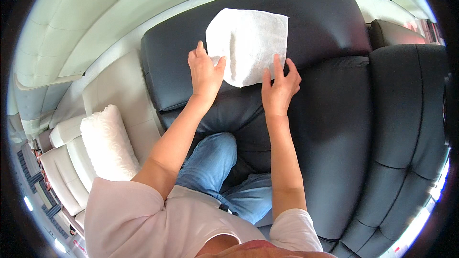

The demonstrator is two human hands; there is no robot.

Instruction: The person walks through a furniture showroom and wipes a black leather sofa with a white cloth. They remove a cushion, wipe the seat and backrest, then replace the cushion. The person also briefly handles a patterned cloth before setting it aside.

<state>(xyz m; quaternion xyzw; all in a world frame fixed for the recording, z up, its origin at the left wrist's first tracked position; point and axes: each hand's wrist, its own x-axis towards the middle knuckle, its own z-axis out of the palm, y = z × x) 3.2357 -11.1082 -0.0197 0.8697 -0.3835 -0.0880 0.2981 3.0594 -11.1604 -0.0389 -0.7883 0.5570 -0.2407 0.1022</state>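
Observation:
A white cloth lies spread on the black leather-look armrest of a sofa, with a crease running down its left part. Beside the cloth's lower left edge is my left hand, thumb and fingers apart, the thumb at the cloth's edge. My right hand is at the lower right corner, its spread fingertips over or touching the fabric. Neither hand grips anything that I can see. Below them, my jeans-clad knee rests against the black seat.
The black sofa's seat cushion and tufted backrest extend on the right. To the left stands a cream sofa with a fluffy white cushion. Pale upholstered furniture curves along the far left.

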